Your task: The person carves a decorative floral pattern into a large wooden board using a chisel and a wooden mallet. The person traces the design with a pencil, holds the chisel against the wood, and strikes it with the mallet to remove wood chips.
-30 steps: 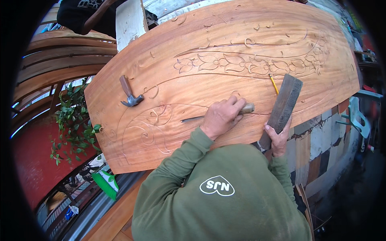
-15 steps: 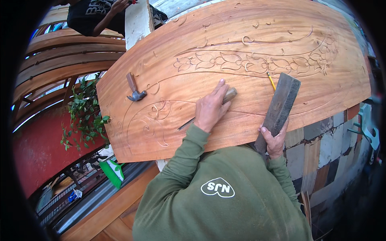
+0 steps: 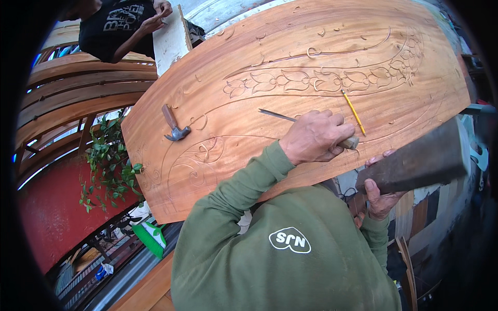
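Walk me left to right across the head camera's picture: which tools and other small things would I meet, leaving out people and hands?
Going by their middles: plant → green broom → hammer → chisel → pencil → dark block.

The left hand [image 3: 315,137] curls knuckles-up while the right hand [image 3: 381,201] grips lower.

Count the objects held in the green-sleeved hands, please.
2: the left hand holds a slim bladed tool; the right hand holds a dark block. Smaller ones could be hidden.
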Available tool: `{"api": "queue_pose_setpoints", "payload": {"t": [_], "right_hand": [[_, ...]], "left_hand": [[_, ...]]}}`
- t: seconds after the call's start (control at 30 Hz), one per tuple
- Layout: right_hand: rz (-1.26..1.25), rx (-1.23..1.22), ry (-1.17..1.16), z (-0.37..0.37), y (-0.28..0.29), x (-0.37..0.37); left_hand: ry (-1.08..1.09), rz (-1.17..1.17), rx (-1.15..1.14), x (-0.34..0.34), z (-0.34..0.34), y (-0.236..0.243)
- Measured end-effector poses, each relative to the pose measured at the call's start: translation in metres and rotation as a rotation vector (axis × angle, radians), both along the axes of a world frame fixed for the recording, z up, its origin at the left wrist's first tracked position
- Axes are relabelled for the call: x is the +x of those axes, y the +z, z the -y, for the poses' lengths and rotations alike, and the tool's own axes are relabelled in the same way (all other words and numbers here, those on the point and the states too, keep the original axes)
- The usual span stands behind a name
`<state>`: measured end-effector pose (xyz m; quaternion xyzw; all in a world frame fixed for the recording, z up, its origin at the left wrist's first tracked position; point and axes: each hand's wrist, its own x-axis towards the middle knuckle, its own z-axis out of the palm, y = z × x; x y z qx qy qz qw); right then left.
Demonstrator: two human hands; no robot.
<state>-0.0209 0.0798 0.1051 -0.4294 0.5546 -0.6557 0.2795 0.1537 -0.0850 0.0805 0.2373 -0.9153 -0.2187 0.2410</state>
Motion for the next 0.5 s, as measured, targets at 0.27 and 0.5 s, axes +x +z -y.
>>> {"api": "queue_pose_setpoints", "payload": {"t": [0.27, 0.5], "right_hand": [[0.149, 0.406, -0.063, -0.07, -0.038, 0.03], [-0.064, 0.472, -0.014, -0.084, -0.037, 0.05]], "left_hand": [[-0.432, -0.26, -0.277, 0.021, 0.037, -0.036], [-0.559, -0.287, -0.344, 0.05, 0.054, -0.055]]}}
